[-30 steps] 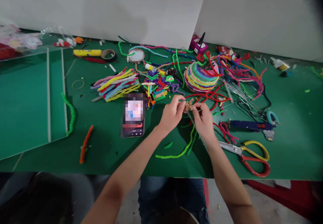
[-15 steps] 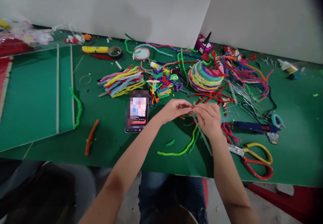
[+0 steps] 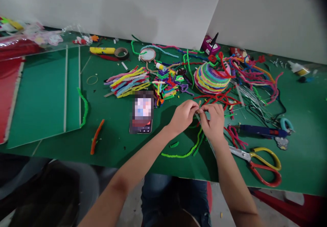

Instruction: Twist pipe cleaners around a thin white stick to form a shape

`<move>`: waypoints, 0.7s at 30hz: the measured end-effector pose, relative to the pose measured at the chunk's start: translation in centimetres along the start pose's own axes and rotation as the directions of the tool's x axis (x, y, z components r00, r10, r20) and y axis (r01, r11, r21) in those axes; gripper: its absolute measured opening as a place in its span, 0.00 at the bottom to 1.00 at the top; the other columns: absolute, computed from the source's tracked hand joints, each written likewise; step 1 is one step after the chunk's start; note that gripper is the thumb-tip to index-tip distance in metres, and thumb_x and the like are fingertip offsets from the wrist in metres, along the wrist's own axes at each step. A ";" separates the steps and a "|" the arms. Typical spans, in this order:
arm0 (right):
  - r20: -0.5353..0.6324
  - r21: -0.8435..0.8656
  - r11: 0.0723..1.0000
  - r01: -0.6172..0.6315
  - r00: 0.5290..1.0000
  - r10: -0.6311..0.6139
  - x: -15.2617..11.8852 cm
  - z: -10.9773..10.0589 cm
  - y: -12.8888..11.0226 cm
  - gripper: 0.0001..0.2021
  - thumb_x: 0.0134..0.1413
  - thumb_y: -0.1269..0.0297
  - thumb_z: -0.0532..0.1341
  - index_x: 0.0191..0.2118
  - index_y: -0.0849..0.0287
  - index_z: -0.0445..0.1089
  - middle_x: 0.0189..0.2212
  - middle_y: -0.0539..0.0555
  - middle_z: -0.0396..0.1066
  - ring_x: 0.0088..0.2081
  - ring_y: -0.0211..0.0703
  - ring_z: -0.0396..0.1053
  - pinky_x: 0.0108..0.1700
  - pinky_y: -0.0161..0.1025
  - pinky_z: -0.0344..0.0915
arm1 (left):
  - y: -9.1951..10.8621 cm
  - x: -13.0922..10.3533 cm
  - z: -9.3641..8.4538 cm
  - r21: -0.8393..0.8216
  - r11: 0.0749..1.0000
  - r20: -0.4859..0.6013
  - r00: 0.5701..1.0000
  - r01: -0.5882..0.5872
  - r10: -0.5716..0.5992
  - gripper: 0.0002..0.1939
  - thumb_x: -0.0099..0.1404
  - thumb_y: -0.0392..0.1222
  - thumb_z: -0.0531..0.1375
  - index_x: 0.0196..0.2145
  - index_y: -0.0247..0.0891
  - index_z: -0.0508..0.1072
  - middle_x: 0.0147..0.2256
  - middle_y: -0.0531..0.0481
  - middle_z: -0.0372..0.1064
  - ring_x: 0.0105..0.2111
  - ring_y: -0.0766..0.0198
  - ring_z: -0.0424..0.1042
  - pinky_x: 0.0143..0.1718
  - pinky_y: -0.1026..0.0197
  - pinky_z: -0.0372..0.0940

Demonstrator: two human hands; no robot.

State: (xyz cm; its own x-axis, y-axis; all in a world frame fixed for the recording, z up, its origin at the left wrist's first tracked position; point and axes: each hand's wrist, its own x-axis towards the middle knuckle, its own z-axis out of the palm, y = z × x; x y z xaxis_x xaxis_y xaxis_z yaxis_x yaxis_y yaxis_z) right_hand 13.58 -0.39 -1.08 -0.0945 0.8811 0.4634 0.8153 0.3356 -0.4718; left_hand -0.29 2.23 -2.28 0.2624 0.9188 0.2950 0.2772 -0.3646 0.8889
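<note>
At the middle of the head view, my left hand [image 3: 183, 116] is closed in a pinch, its fingertips meeting those of my right hand [image 3: 214, 119]. My right hand pinches too. Between them a small tan pipe cleaner [image 3: 199, 103] pokes up, mostly covered by the fingers. A thin clear stick [image 3: 212, 148] slants down from the fingers beside my right wrist; how it is held is hidden. Just below lie a bright green pipe cleaner [image 3: 185, 156] and a short green piece [image 3: 174, 145]. Open-handled scissors [image 3: 249, 156] rest right of my right forearm.
A phone [image 3: 145, 129] lies left of my hands. Behind are bundled pipe cleaners [image 3: 130, 80], cut pieces [image 3: 166, 85] and a striped, rounded pipe-cleaner form [image 3: 212, 80]. A dark blue pen-like tool [image 3: 260, 131] lies right. Tape [image 3: 121, 53] and an orange pipe cleaner [image 3: 96, 138] are left.
The whole view has shifted slightly, moving the table things rightward. My left fingers have curled in more tightly, and both hands stay together at the small tan pipe cleaner.
</note>
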 end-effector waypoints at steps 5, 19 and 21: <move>0.096 0.343 0.892 -0.295 0.956 0.279 -0.3 0.5 -0.7 0.06 0.57 0.62 0.56 0.31 0.56 0.65 0.28 0.50 0.66 0.33 0.41 0.63 0.36 0.40 0.60 | -0.4 -0.4 -0.1 0.239 0.934 -0.042 0.959 -0.264 0.282 0.10 0.69 0.38 0.47 0.33 0.38 0.66 0.31 0.46 0.68 0.35 0.63 0.67 0.38 0.60 0.64; -0.074 0.306 0.925 -0.227 0.963 0.261 0.0 -0.2 -1.1 0.08 0.55 0.59 0.60 0.38 0.56 0.71 0.32 0.54 0.72 0.32 0.41 0.69 0.33 0.39 0.66 | 0.9 -0.1 -0.2 -0.197 0.958 -0.156 0.958 0.208 -0.240 0.11 0.64 0.47 0.56 0.35 0.37 0.73 0.33 0.49 0.75 0.32 0.65 0.74 0.32 0.65 0.69; -0.106 0.236 0.963 -0.129 0.982 0.157 -0.1 -0.1 -0.9 0.06 0.55 0.62 0.60 0.37 0.55 0.72 0.32 0.54 0.74 0.34 0.42 0.70 0.35 0.40 0.68 | 0.9 0.0 -0.4 -0.267 0.928 -0.104 0.950 0.259 -0.295 0.11 0.63 0.47 0.57 0.34 0.36 0.73 0.32 0.49 0.76 0.33 0.65 0.75 0.31 0.65 0.69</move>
State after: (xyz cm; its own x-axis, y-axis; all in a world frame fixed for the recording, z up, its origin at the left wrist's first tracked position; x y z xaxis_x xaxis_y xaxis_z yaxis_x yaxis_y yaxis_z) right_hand 12.88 -0.80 -0.63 0.0959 0.8827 0.4600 0.6624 0.2883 -0.6914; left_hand -0.38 1.92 -1.39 0.0709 0.9960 0.0542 0.0782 -0.0597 0.9951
